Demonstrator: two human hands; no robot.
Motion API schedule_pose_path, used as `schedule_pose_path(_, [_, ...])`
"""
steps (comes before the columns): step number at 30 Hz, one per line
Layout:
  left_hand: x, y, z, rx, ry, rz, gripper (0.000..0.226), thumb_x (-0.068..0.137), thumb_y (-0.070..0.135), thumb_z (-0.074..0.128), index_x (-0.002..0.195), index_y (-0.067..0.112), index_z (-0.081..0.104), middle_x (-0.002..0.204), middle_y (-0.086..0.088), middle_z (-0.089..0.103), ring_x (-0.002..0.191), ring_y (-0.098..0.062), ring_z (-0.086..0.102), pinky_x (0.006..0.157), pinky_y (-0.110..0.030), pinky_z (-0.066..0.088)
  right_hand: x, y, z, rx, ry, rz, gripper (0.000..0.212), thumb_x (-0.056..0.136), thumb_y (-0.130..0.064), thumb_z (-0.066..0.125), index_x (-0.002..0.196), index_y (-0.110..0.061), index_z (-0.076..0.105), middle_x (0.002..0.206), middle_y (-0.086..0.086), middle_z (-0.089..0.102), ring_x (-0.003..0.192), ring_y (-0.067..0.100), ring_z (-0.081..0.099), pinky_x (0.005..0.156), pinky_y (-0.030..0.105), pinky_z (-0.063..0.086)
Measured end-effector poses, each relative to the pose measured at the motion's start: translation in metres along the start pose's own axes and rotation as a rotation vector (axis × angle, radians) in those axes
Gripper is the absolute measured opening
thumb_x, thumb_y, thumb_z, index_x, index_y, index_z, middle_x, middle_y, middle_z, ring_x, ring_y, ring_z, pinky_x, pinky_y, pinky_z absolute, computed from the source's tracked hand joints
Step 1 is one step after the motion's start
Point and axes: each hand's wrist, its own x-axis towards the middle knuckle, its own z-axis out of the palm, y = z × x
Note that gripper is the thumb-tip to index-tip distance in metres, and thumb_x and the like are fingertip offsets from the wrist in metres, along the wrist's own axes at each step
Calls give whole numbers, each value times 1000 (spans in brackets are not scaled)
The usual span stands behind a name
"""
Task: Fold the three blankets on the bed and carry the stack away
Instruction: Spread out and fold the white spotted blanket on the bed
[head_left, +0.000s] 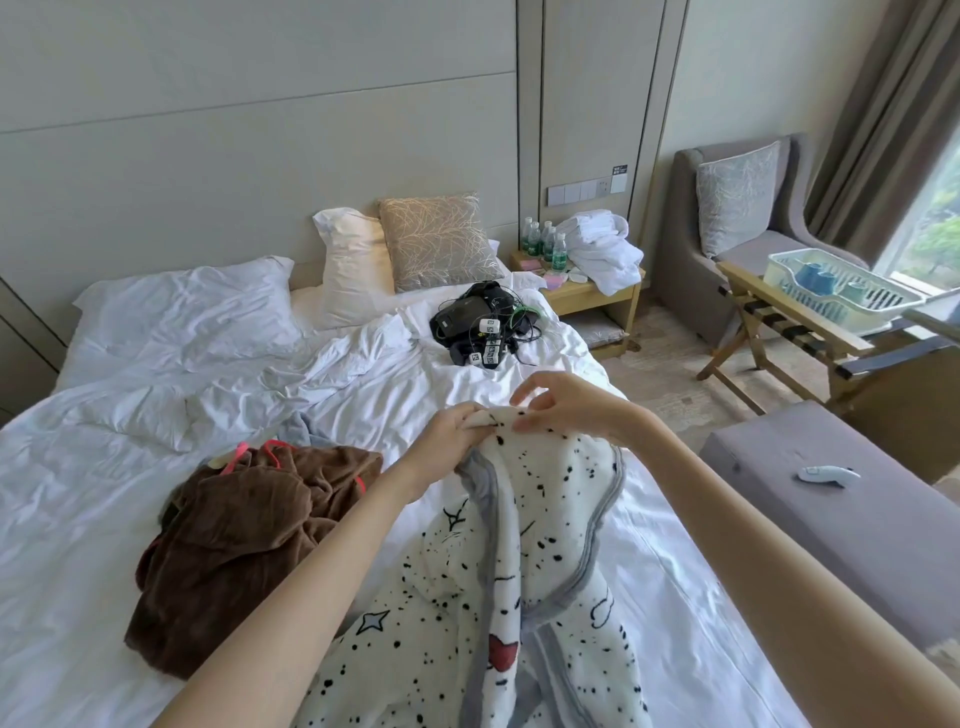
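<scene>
The wide bed with rumpled white sheets (156, 364) is carrying both blankets in view. The white fleece blanket with black spots and grey trim (524, 561) is hanging over the bed's near right part, top edge raised. The crumpled brown plush blanket (244, 535) is lying on the sheets just left of it. The left hand (449, 434) is gripping the raised edge with curled fingers; the right hand (563, 402) is pinching the same edge beside it.

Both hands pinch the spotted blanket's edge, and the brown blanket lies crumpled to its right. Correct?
No: the head view shows the brown blanket crumpled to the left of the spotted blanket, not its right. The left hand and right hand do pinch its edge.
</scene>
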Motion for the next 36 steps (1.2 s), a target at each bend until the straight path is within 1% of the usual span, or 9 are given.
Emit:
schedule_pose_path(3, [7,-2,-11,-9,93,-14,15,97,13,54,106,6,64,94,-8,66,79,-14,63,64,-19,47,-3,14,-6,-162,67,8,28,82,-26,76,104,-12,68,85,0,67,65,7,54,54,8,40])
schedule_pose_path(6, [12,0,-25,-35,156,-28,15,97,10,53,106,11,65,94,-7,68,75,-13,64,57,-16,49,-3,25,-10,-166,113,23,15,82,-25,76,81,-10,72,66,2,56,58,13,41,55,22,33])
schedule_pose_path(9, [17,7,-42,-52,257,-32,15,96,8,53,103,10,65,89,-5,66,70,-13,62,52,-16,49,-6,30,-16,-228,115,44,26,82,-23,75,69,-2,65,60,4,42,55,13,32,54,27,25])
schedule_pose_path(14, [22,13,-65,46,329,-6,20,93,2,54,107,6,67,97,-5,64,85,-18,60,66,-24,47,-9,30,-28,-139,152,56,18,87,-25,70,81,-8,68,70,-1,53,66,11,46,60,22,35])
schedule_pose_path(17, [23,10,-73,137,335,-106,16,85,4,65,101,2,65,104,-8,62,97,-23,59,81,-34,48,-9,22,-28,123,180,43,19,86,-15,70,103,-11,63,85,5,66,76,17,61,69,27,50])
schedule_pose_path(22, [14,14,-69,159,221,-233,25,73,3,81,76,6,56,72,-7,60,65,-18,60,63,-29,52,-5,1,-20,356,150,-57,17,87,-3,66,102,-12,68,63,-4,66,52,8,59,47,17,46])
schedule_pose_path(28, [6,36,-48,-72,206,-169,24,74,6,81,64,11,61,52,1,61,45,-5,59,47,-19,52,3,-26,2,420,-19,-102,25,89,2,54,99,-7,76,92,12,74,78,18,69,66,21,56])
schedule_pose_path(32, [-2,40,-41,-161,227,-99,15,79,11,78,88,5,67,73,-6,67,65,-12,63,65,-23,57,6,-32,7,397,-40,-136,41,81,17,46,109,-1,71,105,19,72,94,28,71,76,29,60])
schedule_pose_path(36, [-10,40,-39,-243,204,-57,24,85,11,73,106,5,63,91,-11,70,77,-15,67,76,-27,57,9,-33,13,208,105,-181,14,86,-6,69,99,-1,72,82,10,75,69,11,71,63,24,58])
